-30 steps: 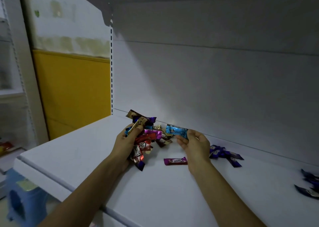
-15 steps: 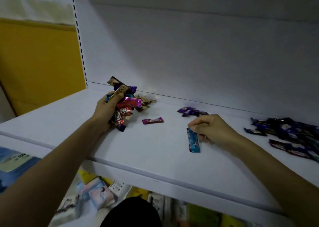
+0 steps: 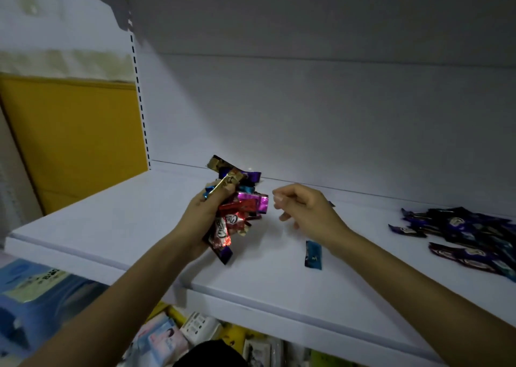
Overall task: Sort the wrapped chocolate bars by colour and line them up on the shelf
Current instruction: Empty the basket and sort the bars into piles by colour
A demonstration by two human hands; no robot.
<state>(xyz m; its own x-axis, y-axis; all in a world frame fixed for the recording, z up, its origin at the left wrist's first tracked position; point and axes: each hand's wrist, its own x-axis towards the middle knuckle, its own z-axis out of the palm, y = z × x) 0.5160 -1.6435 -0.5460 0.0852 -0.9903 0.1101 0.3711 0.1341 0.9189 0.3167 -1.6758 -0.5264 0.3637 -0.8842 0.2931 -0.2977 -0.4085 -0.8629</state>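
My left hand (image 3: 206,213) grips a mixed bunch of wrapped chocolate bars (image 3: 237,207) above the white shelf (image 3: 139,227); red, magenta, gold, blue and purple wrappers stick out of it. My right hand (image 3: 304,207) hovers just right of the bunch, fingers loosely curled, holding nothing. A single light-blue bar (image 3: 313,254) lies flat on the shelf under my right wrist. A group of dark purple bars (image 3: 469,238) lies at the far right of the shelf.
The shelf's back panel (image 3: 307,115) rises right behind the bars. A perforated upright (image 3: 141,109) marks the left end. Below the shelf's front edge, packaged goods (image 3: 167,336) fill a lower level. A yellow wall (image 3: 69,137) stands at the left.
My right hand has let go of the light-blue bar on the shelf and moved back left and up towards the bunch. My left hand has lifted the bunch slightly.
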